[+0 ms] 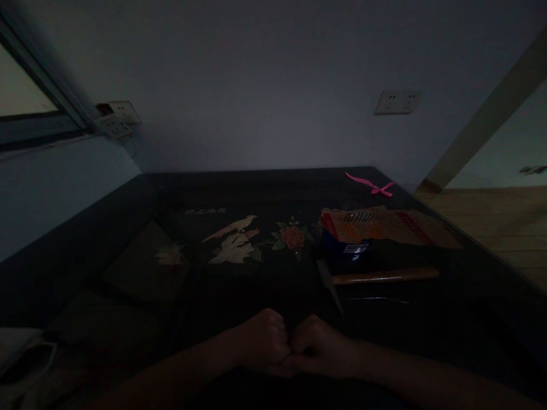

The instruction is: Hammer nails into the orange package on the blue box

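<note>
My left hand [261, 343] and my right hand [321, 346] meet at the near side of a dark tabletop, both closed with their fingers curled in and touching. What they hold, if anything, is hidden by the fingers and the dim light. Just beyond my right hand lies a hammer, its dark head [329, 287] toward the left and its wooden handle [387, 277] to the right. Between the hammer handle and my right forearm is a thin bent wire [379, 299], lying flat.
A blue tin or box [342, 244] stands behind the hammer, with a torn piece of printed cardboard [380, 226] over it. A pink ribbon [371, 184] lies at the back right. A white object [19, 356] is at the lower left. Wall sockets [398, 102] are above the table.
</note>
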`<state>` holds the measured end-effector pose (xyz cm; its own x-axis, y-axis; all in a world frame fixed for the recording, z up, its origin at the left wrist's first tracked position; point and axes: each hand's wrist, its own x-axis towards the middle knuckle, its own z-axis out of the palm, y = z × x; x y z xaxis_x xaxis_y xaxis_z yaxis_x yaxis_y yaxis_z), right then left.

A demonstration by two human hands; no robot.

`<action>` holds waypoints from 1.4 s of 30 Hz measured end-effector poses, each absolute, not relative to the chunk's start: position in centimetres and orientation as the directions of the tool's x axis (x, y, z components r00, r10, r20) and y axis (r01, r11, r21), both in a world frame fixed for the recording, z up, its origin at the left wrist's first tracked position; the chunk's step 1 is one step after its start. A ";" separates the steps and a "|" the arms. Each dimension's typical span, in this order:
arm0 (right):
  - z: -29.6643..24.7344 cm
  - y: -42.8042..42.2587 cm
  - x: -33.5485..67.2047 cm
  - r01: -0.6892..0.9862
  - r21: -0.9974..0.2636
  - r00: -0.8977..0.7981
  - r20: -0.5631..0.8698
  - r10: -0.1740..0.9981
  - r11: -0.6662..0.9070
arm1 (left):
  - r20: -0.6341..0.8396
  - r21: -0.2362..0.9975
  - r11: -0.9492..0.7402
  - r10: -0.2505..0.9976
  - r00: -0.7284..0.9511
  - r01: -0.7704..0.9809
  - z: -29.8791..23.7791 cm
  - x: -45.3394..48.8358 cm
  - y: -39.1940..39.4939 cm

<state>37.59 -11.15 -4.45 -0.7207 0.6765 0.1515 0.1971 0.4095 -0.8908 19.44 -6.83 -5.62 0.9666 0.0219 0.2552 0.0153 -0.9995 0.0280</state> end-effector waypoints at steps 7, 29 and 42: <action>-4.3 -11.2 37.6 0.204 -0.891 -0.727 0.140 0.672 0.407 | 0.256 0.029 -0.999 0.020 0.966 0.013 -5.6 19.4 -6.8; -4.3 -11.2 37.6 0.189 -0.897 -0.713 0.155 0.684 0.399 | 0.224 0.024 -1.000 0.025 0.974 0.020 -5.5 19.5 -6.9; -4.2 -11.1 37.6 0.184 -0.898 -0.722 0.152 0.675 0.400 | 0.250 0.033 -0.999 0.022 0.968 0.014 -5.8 19.4 -6.8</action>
<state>37.56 -11.10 -4.22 -0.7223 0.6746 0.1525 0.1837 0.3997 -0.8980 19.37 -6.77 -5.80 0.9681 0.0221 0.2498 0.0142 -0.9994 0.0331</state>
